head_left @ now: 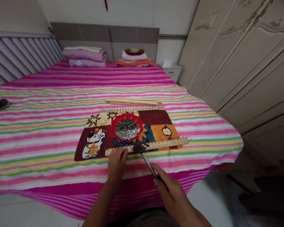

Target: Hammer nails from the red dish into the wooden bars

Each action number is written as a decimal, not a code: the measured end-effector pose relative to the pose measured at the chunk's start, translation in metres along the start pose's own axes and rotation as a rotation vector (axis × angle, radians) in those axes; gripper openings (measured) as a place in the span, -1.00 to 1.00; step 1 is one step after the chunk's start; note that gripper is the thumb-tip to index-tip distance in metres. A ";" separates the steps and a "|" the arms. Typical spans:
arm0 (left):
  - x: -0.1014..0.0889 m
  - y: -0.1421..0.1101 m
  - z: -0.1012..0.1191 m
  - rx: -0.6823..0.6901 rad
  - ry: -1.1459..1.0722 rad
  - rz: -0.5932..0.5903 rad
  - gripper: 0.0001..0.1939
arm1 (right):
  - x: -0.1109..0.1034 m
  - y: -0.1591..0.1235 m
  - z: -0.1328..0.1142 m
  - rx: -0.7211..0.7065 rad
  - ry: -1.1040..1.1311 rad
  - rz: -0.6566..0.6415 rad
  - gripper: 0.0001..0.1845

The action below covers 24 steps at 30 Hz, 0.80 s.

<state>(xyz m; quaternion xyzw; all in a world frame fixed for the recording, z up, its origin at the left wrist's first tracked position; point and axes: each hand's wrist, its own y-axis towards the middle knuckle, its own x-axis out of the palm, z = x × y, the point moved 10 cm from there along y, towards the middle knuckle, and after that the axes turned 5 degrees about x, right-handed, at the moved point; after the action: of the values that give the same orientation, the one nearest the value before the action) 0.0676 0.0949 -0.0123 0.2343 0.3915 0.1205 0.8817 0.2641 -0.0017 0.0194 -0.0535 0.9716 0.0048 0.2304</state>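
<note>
Right hand [173, 189] is clasping hammer [147, 162] low, likely for leverage; left hand [117, 162], hold unclear, is apparently steadying wood strip [159, 145].

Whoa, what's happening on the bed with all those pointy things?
Someone's right hand is holding a hammer, with its head right by a strip of wood. The fingers of their left hand are at that strip's left end; whether they pinch a nail is too small to tell. Lots of nails already stick up from the strip. A red bowl full of loose nails sits on a colorful mat, and another nail-studded strip lies behind it.
</note>
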 end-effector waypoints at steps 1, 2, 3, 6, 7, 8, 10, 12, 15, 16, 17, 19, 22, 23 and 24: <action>0.000 0.000 0.001 -0.003 0.006 -0.002 -0.81 | 0.000 0.000 0.001 0.005 0.005 -0.003 -0.53; 0.000 0.000 0.001 -0.004 0.010 -0.004 -0.81 | 0.000 -0.001 0.002 0.005 0.010 -0.005 -0.53; 0.000 0.000 0.002 -0.005 0.013 -0.005 -0.81 | 0.000 -0.001 0.003 0.005 0.014 -0.008 -0.53; 0.000 0.001 0.002 -0.005 0.013 -0.004 -0.81 | -0.001 -0.002 0.002 0.002 0.025 -0.003 -0.53; 0.001 0.001 0.001 -0.008 0.014 -0.006 -0.81 | -0.002 -0.002 0.002 0.006 0.029 0.002 -0.53; 0.001 0.001 0.001 -0.012 0.014 -0.012 -0.81 | -0.002 -0.002 0.002 0.011 0.035 0.007 -0.53; 0.002 0.001 0.000 -0.022 0.010 -0.036 -0.81 | -0.003 -0.003 0.003 0.016 0.049 0.014 -0.53; 0.000 0.001 0.000 -0.030 0.003 -0.070 -0.83 | -0.004 -0.004 0.004 0.014 0.048 0.017 -0.53; -0.015 0.007 0.004 -0.041 0.026 -0.080 -0.82 | -0.004 -0.006 0.008 0.000 0.027 0.018 -0.52; -0.023 0.011 0.006 -0.047 0.048 -0.065 -0.81 | -0.004 -0.006 0.010 0.002 0.026 0.021 -0.52; -0.031 0.018 0.008 -0.050 0.074 -0.049 -0.81 | -0.005 -0.007 0.012 0.005 0.031 0.022 -0.52; -0.039 0.035 0.012 -0.053 0.130 -0.042 -0.80 | -0.006 -0.008 0.015 0.019 0.049 0.026 -0.52; -0.024 0.067 0.015 -0.042 0.224 -0.166 -0.79 | -0.010 -0.009 0.016 0.033 0.069 0.031 -0.52; -0.014 0.077 0.014 -0.046 0.264 -0.229 -0.79 | -0.012 -0.009 0.016 0.032 0.072 0.032 -0.52; -0.003 0.085 0.012 -0.055 0.304 -0.290 -0.78 | -0.014 -0.010 0.016 0.032 0.073 0.029 -0.52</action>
<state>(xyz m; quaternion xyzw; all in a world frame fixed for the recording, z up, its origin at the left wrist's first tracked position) 0.0724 0.1631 0.0400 0.1303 0.5462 0.0370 0.8267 0.2841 -0.0095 0.0117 -0.0358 0.9800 -0.0096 0.1955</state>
